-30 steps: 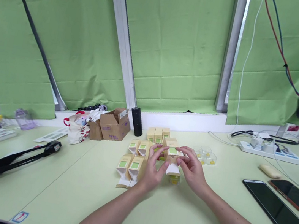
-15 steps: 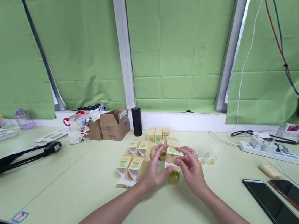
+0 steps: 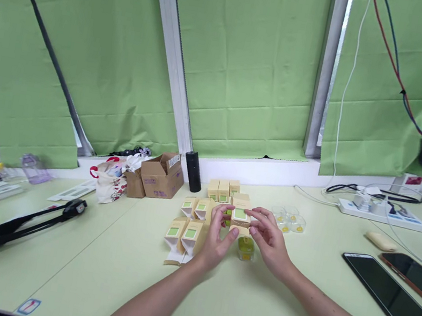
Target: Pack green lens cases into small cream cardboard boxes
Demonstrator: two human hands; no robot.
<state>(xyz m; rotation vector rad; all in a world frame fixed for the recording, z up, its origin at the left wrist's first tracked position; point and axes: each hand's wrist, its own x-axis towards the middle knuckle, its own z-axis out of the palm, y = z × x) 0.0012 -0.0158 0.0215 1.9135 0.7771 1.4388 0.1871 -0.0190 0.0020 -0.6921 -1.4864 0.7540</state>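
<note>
A small cream cardboard box (image 3: 241, 214) with a green window is gripped between my hands, its near flap (image 3: 239, 230) facing me. My left hand (image 3: 219, 236) has its fingers on the box's left side and its thumb by the flap. My right hand (image 3: 268, 239) closes on the right side, thumb near the flap's right corner. Just below stands a clear cup with green and yellow contents (image 3: 246, 247), apart from my fingers. Several like boxes (image 3: 191, 235) lie left of my hands, some with flaps open. More small boxes (image 3: 223, 188) stand behind.
Several clear cups with yellow bits (image 3: 289, 219) sit to the right. Farther right lie phones (image 3: 391, 296), a beige oval object (image 3: 381, 241) and a power strip (image 3: 383, 214). A black cylinder (image 3: 193, 171), a brown carton (image 3: 162, 175) and a black strapped device (image 3: 15, 221) are left.
Both hands have shifted slightly, with the box a little left and its flap raised off the cup, which now shows more. The other things have stayed put.
</note>
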